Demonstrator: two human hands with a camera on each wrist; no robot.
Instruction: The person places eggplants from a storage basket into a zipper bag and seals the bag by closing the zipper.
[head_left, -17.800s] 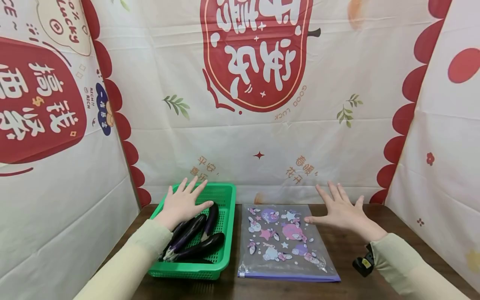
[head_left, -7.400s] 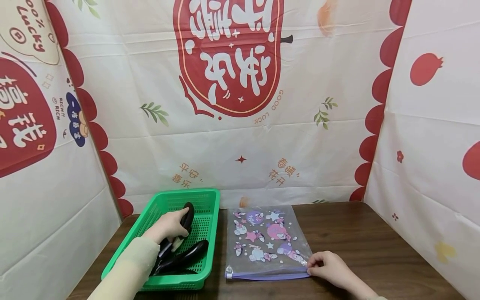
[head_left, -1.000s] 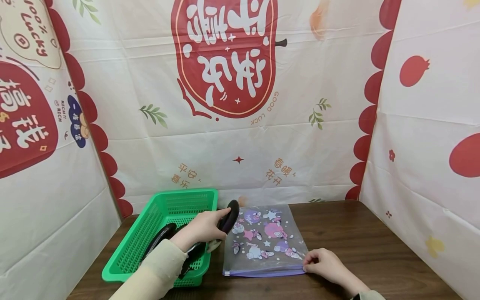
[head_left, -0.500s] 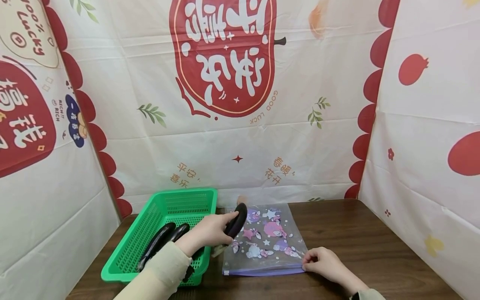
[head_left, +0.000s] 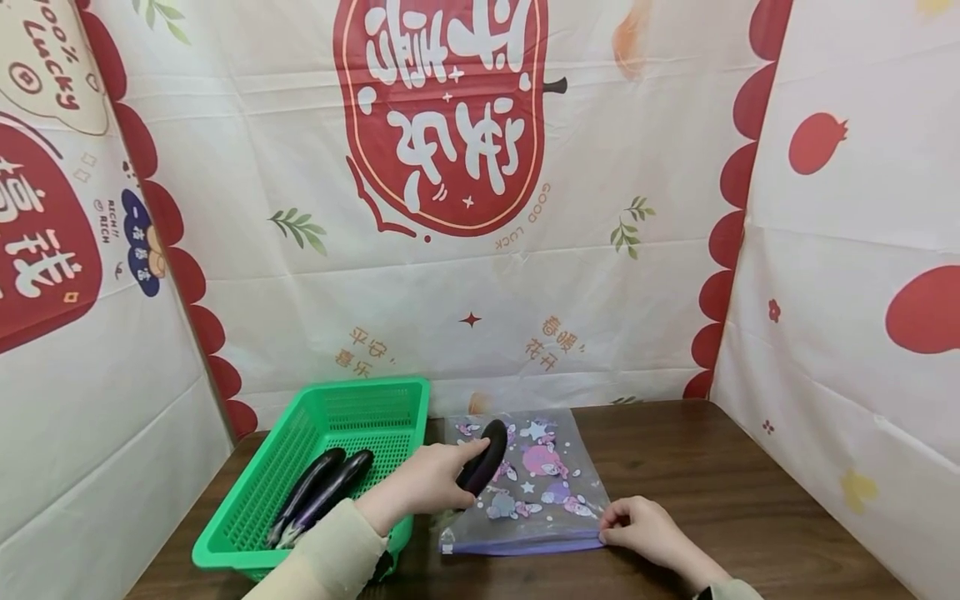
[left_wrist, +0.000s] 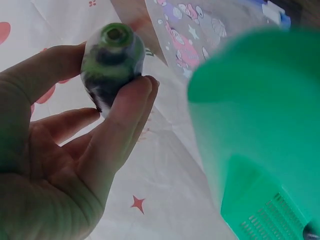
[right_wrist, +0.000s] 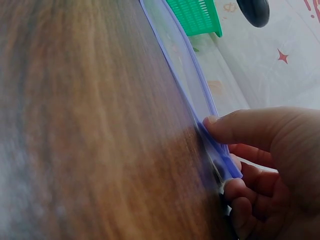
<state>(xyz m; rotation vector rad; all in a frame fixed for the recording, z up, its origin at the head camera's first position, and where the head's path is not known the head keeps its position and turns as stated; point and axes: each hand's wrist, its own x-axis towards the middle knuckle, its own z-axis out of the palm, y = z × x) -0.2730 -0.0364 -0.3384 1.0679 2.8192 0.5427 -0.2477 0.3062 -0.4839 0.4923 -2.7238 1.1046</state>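
My left hand (head_left: 427,483) grips a dark purple eggplant (head_left: 487,458) between thumb and fingers, above the left part of a clear printed zip bag (head_left: 543,500). In the left wrist view, the eggplant's pale green stem end (left_wrist: 114,55) faces the camera. My right hand (head_left: 648,529) pinches the right corner of the bag's purple zip edge (head_left: 525,547). The right wrist view shows the two purple strips (right_wrist: 200,80) of the mouth parted. Two more eggplants, one (head_left: 306,487) beside another (head_left: 333,492), lie in the green basket (head_left: 375,408).
The basket stands on the brown wooden table (head_left: 660,450), left of the bag and close to my left forearm. A white printed cloth (head_left: 420,283) hangs behind the table and along both sides. The zip slider (head_left: 447,548) sits at the bag's left front corner.
My left hand has lifted an eggplant out of the basket and carried it rightward over the bag. Earlier my right hand was spread above the bag; now it pinches the bag's corner.
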